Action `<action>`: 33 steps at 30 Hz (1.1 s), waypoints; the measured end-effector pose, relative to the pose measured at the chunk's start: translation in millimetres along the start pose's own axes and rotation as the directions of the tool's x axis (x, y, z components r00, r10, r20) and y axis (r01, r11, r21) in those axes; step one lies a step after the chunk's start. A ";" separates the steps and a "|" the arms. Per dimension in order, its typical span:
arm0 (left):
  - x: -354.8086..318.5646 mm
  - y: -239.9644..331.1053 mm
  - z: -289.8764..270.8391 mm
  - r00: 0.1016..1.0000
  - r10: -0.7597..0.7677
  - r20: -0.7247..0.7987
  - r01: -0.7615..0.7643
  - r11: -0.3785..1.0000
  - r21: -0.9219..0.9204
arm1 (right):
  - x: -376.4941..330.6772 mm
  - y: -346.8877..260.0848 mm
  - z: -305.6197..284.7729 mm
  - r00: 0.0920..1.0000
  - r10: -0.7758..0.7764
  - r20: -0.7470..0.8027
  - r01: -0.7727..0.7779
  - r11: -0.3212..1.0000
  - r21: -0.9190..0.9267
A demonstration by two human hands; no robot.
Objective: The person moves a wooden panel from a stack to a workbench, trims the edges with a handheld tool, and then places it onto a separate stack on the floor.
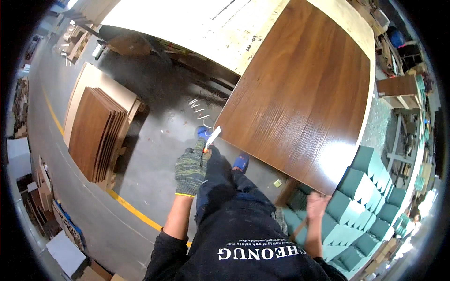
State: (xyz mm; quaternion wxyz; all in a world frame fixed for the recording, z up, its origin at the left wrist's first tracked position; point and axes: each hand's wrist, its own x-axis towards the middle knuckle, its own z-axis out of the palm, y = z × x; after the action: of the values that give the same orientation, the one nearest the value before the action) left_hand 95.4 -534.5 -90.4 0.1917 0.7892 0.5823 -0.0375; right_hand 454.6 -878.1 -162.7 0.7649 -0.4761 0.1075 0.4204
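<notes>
Gloved left hand (191, 167) grips a white knife (213, 136), blade angled at the brown panel (300, 93) edge ahead; bare right hand (317, 204) blurred, grip undeterminable.

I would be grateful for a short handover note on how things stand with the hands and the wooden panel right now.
Left hand: gloved, closed on a small white-bladed tool, its tip at the near-left edge of the brown wooden panel.
Right hand: bare, blurred, just below the panel's near corner, above the green foam blocks; whether it grips anything cannot be told.
The panel lies flat on a pale worktable. More brown panels lean in a stack on the floor to the left.
How much of the edge is worked cannot be told.
</notes>
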 end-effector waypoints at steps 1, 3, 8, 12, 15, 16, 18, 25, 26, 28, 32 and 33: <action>-1.3 8.4 -3.8 1.000 0.006 0.003 -0.006 1.000 -0.016 | 3.9 19.6 -13.7 0.874 0.235 0.426 -0.358 0.903 0.237; -5.4 15.0 -6.2 1.000 -0.005 0.021 0.004 1.000 0.015 | -2.0 69.7 40.0 0.887 0.449 0.109 -0.389 0.853 -0.349; -4.9 4.9 7.8 0.993 0.081 -0.089 -0.078 0.996 0.038 | 21.9 181.5 208.2 0.743 0.527 0.412 -0.459 0.850 -0.259; 0.4 1.4 0.3 0.987 0.120 -0.103 -0.111 0.990 0.088 | 33.4 214.4 285.4 0.784 0.466 0.411 -0.530 0.847 0.050; 10.7 -15.4 -2.5 0.975 0.204 -0.086 -0.194 0.974 0.115 | 31.3 210.1 301.7 0.887 0.375 0.269 -0.378 0.925 -0.040; 15.5 -19.9 -3.8 0.956 0.271 -0.117 -0.253 0.957 0.144 | 31.6 210.2 299.8 0.886 0.383 0.263 -0.383 0.922 -0.052; 22.8 -22.3 -10.4 0.960 0.274 -0.056 -0.260 0.948 0.184 | 33.8 212.0 294.1 0.888 0.386 0.250 -0.385 0.921 -0.057; 71.0 -24.3 -24.2 0.895 0.442 -0.055 -0.410 0.865 0.288 | 39.7 218.1 280.7 0.881 0.409 0.239 -0.417 0.909 -0.016; 86.6 -24.4 -26.1 0.851 0.515 -0.107 -0.475 0.840 0.261 | 39.0 217.2 281.4 0.878 0.409 0.249 -0.417 0.909 -0.020; 114.7 -15.4 -38.9 0.831 0.551 -0.074 -0.515 0.814 0.268 | 38.3 218.9 280.6 0.882 0.406 0.239 -0.413 0.911 -0.023; 131.2 0.5 -53.7 0.835 0.547 0.056 -0.543 0.805 0.237 | 37.4 218.8 275.7 0.869 0.430 0.243 -0.435 0.900 -0.037; 131.1 3.9 -52.8 0.839 0.540 0.060 -0.540 0.817 0.200 | 37.5 216.0 271.5 0.874 0.422 0.240 -0.427 0.904 -0.033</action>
State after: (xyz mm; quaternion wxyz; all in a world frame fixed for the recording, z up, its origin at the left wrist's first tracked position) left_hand 132.2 -398.5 -77.6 0.1107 0.9374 0.3274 -0.0430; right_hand 252.9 -593.8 -179.5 0.6663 -0.3780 0.1200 0.6315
